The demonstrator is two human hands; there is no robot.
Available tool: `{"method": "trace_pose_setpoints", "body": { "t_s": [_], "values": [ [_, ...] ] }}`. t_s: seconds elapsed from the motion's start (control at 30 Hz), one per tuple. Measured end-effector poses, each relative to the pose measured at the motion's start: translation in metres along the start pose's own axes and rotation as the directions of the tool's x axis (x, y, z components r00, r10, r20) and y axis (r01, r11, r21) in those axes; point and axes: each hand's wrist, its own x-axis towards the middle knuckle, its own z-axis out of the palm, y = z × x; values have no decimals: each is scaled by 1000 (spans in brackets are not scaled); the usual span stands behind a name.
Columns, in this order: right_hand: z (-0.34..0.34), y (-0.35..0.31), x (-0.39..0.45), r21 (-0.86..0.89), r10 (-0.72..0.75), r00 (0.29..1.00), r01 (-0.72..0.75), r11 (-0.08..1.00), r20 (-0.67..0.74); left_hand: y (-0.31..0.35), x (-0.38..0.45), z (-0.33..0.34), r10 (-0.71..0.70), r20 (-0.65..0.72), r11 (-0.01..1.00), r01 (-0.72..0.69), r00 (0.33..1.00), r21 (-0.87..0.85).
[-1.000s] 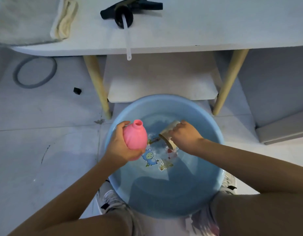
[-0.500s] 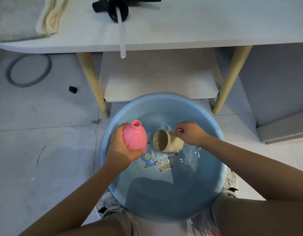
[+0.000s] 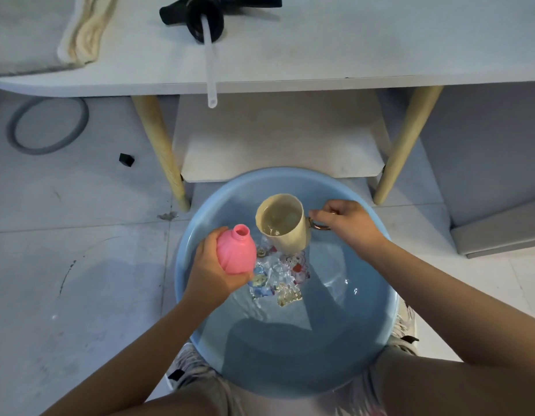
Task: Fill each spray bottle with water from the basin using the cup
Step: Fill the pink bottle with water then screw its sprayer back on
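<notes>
— Over blue basin point(image 3: 197, 331), centre floor: pink bottle point(image 3: 236, 253), neck open, tilted toward cup. Holder?
— Left hand point(image 3: 213, 273), fingers curled round lower body. Firm wrap.
— Cup point(image 3: 282, 225)?
— Beige, water inside, raised clear of basin water, just beside bottle neck. Right hand point(image 3: 347, 225) pinching handle point(image 3: 318, 226).
— Step?
— Scoop done, judged; pour not yet begun.
— Next move?
— Lip over neck, slow tilt. Narrow opening, wide lip: spill likely if rushed.
— Elsewhere?
— On table point(image 3: 350, 55): black spray head point(image 3: 200, 13) with tube point(image 3: 210, 70), off bottle.
</notes>
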Motion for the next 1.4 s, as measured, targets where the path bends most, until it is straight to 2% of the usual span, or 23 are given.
{"method": "trace_pose_setpoints", "body": {
  "t_s": [0.23, 0.4, 0.53, 0.9, 1.13, 1.4],
  "values": [
    [-6, -29, -6, -173, -203, 973, 184, 968, -105, -8, 4, 9, -43, 57, 998, 45, 997, -46],
    [-8, -41, -17, -341, -447, 886, 384, 858, -125, -2, 5, 12, -32, 92, 997, 39, 995, -70],
    [-7, -46, -22, -419, -566, 812, 469, 778, -141, 2, 5, 13, -35, 86, 996, 42, 996, -77],
    [-8, -49, -22, -509, -690, 713, 551, 661, -124, 8, 5, 13, -49, 104, 996, 57, 993, -74],
    [-8, -50, -20, -513, -715, 689, 575, 638, -119, 12, 6, 14, -54, 117, 996, 62, 992, -60],
    [-8, -53, -23, -555, -771, 625, 601, 575, -121, 11, 7, 14, -50, 112, 995, 59, 992, -81]
  ]
}}
